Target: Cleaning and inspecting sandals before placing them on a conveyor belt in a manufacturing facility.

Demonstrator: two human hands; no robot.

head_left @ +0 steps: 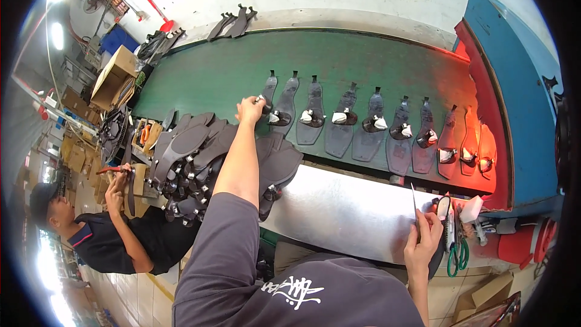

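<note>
My left hand (249,110) reaches across a stack of dark foam soles (193,142) to the green conveyor belt (200,72). Its fingers are closed at the near part of a dark sole-shaped piece (270,89), the leftmost of a row. Several like it, such as this piece (311,124), lie along the belt, each with a black tab at its far end and a dark loop with a white wad. In my right hand (423,239), above the shiny metal tabletop (339,206), is a thin pointed blade (414,197), upright; its lower end is hidden in the fingers.
On the right, the belt runs into a blue machine (508,85) glowing red inside. Green-handled scissors (458,257) and a brush (445,209) sit near my right hand. At left, a person (115,236) in black holds a dark strap. A cardboard box (115,75) stands behind.
</note>
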